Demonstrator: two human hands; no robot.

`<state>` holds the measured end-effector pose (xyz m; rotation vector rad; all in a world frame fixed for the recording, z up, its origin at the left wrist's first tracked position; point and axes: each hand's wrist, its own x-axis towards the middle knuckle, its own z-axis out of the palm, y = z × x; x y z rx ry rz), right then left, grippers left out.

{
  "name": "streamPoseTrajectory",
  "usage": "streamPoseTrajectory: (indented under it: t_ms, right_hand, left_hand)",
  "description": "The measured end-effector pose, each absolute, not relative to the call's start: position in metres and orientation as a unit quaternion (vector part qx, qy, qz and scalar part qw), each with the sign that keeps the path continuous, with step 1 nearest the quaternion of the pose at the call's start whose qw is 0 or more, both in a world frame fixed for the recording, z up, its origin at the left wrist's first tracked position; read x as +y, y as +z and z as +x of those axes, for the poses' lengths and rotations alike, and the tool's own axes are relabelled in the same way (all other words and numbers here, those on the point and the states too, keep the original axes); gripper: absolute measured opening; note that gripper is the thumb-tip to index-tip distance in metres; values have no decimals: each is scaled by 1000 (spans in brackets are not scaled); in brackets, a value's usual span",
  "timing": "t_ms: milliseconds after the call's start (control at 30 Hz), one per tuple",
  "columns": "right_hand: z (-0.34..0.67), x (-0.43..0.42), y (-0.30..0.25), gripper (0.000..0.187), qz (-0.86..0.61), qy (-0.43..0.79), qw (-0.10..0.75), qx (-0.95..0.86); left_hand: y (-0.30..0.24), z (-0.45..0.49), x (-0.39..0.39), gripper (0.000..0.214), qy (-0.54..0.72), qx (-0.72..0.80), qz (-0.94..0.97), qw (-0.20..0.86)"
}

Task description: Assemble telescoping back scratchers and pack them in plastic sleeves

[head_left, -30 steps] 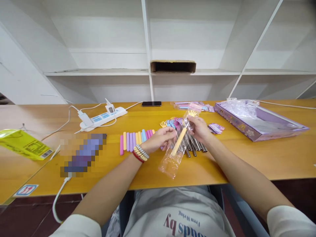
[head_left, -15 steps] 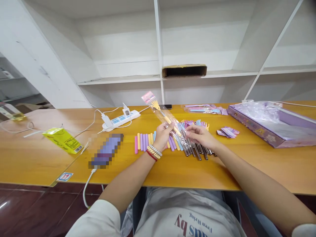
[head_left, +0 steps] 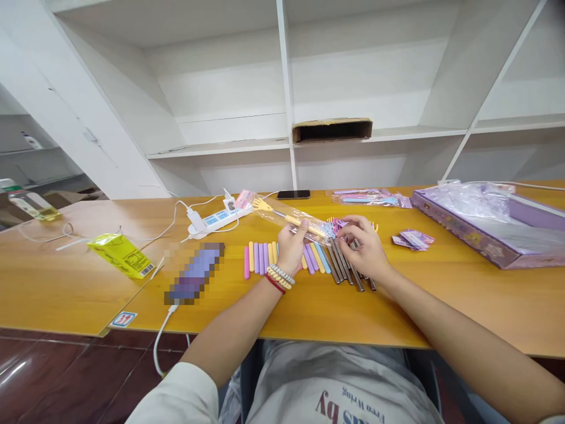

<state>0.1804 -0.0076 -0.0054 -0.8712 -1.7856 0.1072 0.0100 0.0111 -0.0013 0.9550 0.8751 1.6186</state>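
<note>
My left hand (head_left: 292, 250) is closed around a yellow back scratcher (head_left: 304, 225) inside a clear plastic bag (head_left: 282, 213). The scratcher's claw points up and left, beside the bag's pink header. At the bag's lower right end, my right hand (head_left: 364, 247) has its thumb and fingers pinched on the plastic edge. Under the hands lie pastel handle sleeves (head_left: 262, 258) in a row, partly covered by my left hand. Several metal rods (head_left: 348, 268) with coloured claw heads (head_left: 336, 225) lie beneath my right hand, which hides some of them.
Packed scratchers (head_left: 371, 198) lie at the back, and small printed cards (head_left: 414, 239) to the right. A purple box (head_left: 468, 235) holds clear plastic. On the left are a power strip (head_left: 216, 221), a blurred-out phone (head_left: 196, 274), a yellow carton (head_left: 121, 254) and cables. A black phone (head_left: 293, 194) lies behind.
The bagged back scratcher has tilted flatter, its header end dropping down and left. My right hand has closed in on the bag's other end, and the view has shifted slightly.
</note>
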Motion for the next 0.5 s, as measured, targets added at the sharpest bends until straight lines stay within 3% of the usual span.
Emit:
streamPoseTrajectory:
  t_ms: [200,500]
  right_hand:
    - [184,-2,-10,9,-354,48,509,-783]
    - [184,0,-13,20,-305,57,545,-779]
  left_hand:
    - [3,11,6,34,629,312,422,574]
    - [2,16,0,31,572,284,434,636]
